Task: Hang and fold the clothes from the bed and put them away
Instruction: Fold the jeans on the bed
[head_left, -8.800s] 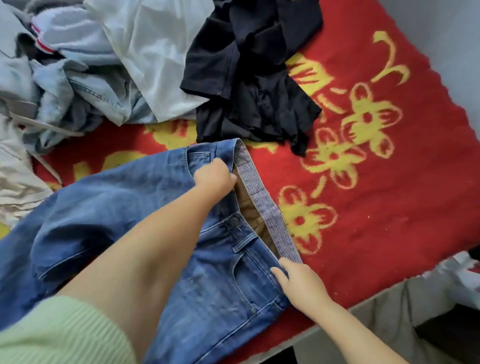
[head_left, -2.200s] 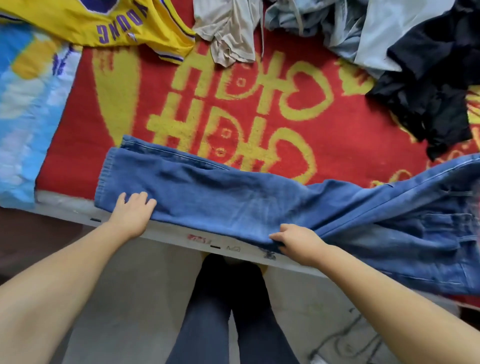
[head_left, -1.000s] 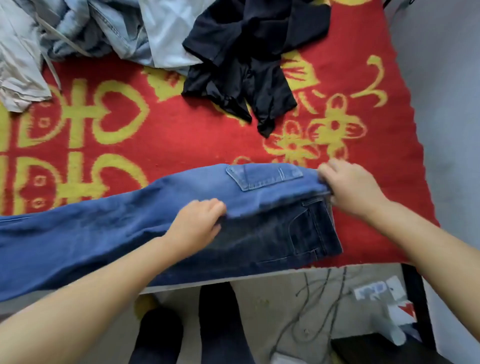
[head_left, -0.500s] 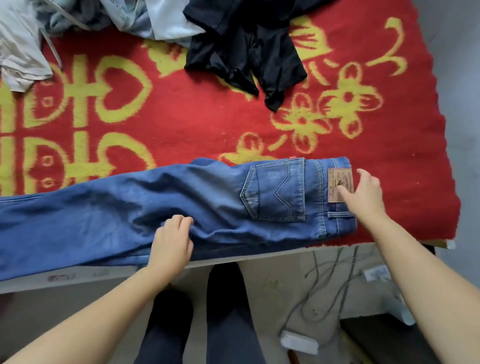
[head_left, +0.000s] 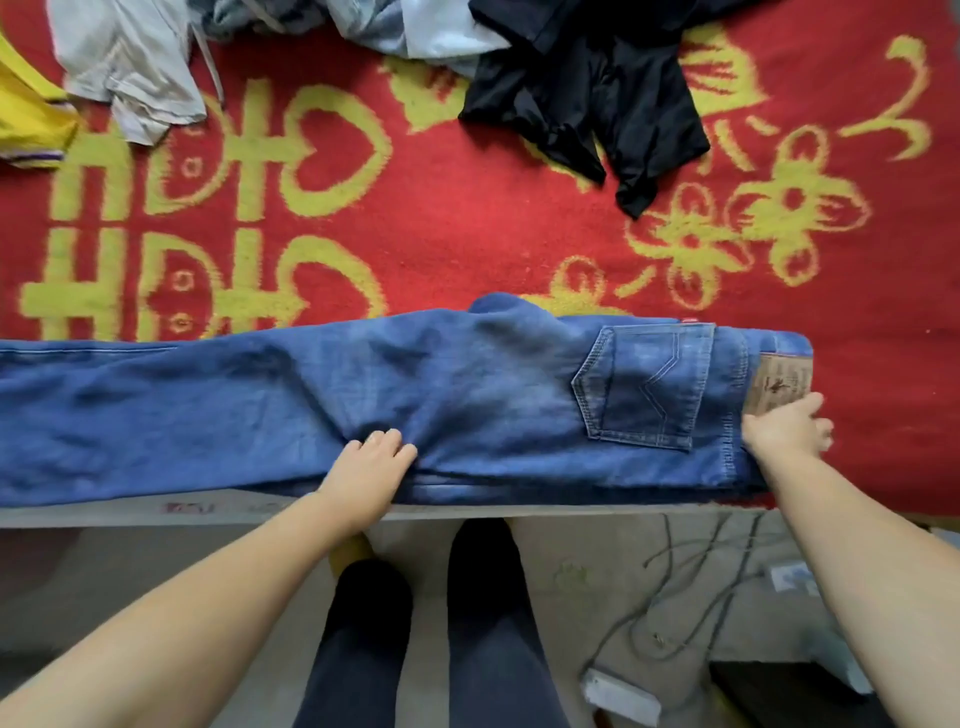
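Jeans (head_left: 467, 395) flat, tan waistband patch (head_left: 784, 382), print unreadable.

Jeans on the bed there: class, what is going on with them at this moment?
A person stands at the edge of the bed with a pair of blue jeans laid lengthwise along it, back pocket up. The left hand presses flat near the middle, and the right hand rests at the waistband by the leather patch. A black garment, a grey shirt and other clothes lie unfolded further back.
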